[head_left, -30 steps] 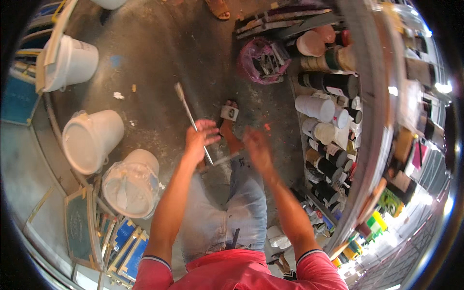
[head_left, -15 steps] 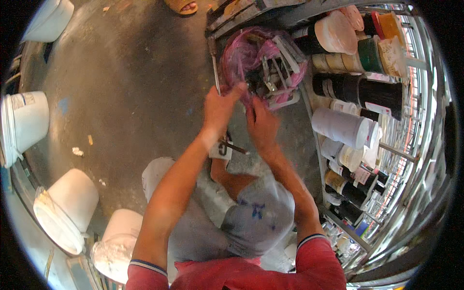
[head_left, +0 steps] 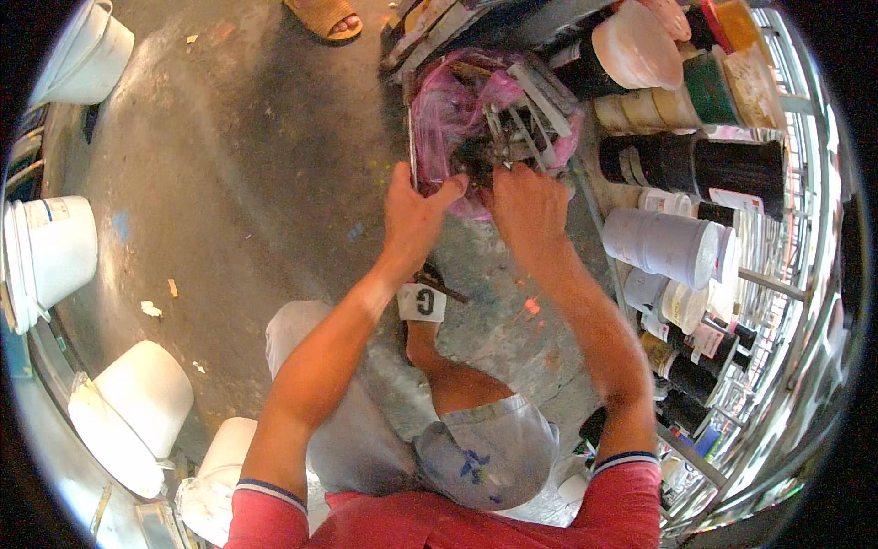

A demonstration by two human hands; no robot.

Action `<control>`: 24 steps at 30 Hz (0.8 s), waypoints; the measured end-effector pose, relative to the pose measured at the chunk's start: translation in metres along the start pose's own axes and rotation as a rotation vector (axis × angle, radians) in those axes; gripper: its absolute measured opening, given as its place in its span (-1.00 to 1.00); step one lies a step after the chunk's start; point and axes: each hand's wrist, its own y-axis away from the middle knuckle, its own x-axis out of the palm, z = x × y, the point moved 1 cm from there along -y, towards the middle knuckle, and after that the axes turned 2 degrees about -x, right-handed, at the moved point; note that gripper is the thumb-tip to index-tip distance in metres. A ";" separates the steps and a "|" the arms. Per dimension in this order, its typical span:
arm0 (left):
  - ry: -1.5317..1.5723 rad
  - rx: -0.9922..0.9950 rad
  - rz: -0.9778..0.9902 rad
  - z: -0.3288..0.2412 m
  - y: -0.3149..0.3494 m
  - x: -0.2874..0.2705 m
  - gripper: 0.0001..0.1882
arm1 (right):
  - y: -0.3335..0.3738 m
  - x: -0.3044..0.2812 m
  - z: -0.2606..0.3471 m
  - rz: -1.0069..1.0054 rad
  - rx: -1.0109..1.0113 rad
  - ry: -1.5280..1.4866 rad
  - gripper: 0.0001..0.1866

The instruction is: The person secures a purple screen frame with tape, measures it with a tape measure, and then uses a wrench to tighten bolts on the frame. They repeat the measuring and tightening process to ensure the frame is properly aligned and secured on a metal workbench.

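Left hand [head_left: 413,215] pinching thin rod [head_left: 412,151]; right of that grip, right hand [head_left: 532,209] overlapping pink bag [head_left: 439,114], cannot tell its hold.

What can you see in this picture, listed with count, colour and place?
Bag: one, pink, upper centre
Metal pieces: several, grey, inside the bag
Rod: one, silvery, in the left hand
Buckets: four, white, left side
Tubs: many, mixed, right side
Scraps: several, white and yellow, floor
Sandal: one, yellow-brown, top
Slipper: one, whitish, centre
Jeans: one pair, pale blue, lower centre
Shirt: one, red, bottom
Left hand: one, bare, beside the bag
Right hand: one, bare, at the bag
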 end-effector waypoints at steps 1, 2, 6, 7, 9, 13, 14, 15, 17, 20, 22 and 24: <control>-0.021 0.000 0.015 -0.004 0.001 -0.002 -0.55 | -0.002 0.006 -0.001 0.036 -0.043 0.065 -0.81; -0.042 0.000 0.030 -0.007 0.001 -0.004 -0.53 | -0.003 0.009 -0.002 0.073 -0.087 0.131 -0.82; 0.043 0.026 0.014 -0.015 0.004 -0.005 -0.52 | -0.004 -0.012 -0.014 -0.026 -0.167 0.146 -0.85; 0.050 0.036 0.010 -0.014 0.003 -0.005 -0.51 | -0.006 -0.027 -0.021 -0.059 -0.157 0.094 -0.86; 0.067 0.047 0.009 -0.009 0.001 -0.006 -0.51 | -0.006 -0.035 -0.036 -0.157 -0.123 -0.108 -0.87; 0.110 0.040 0.048 -0.009 0.000 -0.007 -0.52 | 0.000 -0.023 -0.062 -0.326 -0.038 -0.467 -0.86; 0.117 0.033 0.056 -0.010 0.000 -0.008 -0.52 | 0.000 -0.021 -0.063 -0.344 -0.026 -0.504 -0.86; 0.119 0.043 0.062 -0.008 -0.002 -0.007 -0.54 | 0.009 -0.023 -0.060 -0.354 -0.133 -0.387 -0.88; 0.111 0.058 0.059 -0.001 -0.003 -0.008 -0.56 | 0.028 -0.041 -0.036 -0.372 -0.352 -0.168 -0.90; 0.090 0.071 0.023 -0.013 -0.004 -0.010 -0.60 | 0.034 -0.022 -0.047 -0.582 -0.105 -0.243 -0.85; 0.098 0.032 0.041 -0.013 -0.004 -0.008 -0.61 | 0.031 0.020 -0.057 -0.694 0.404 -1.235 -0.82; 0.104 0.014 0.053 -0.011 -0.004 -0.011 -0.62 | 0.029 0.034 -0.049 -0.637 0.634 -1.679 -0.81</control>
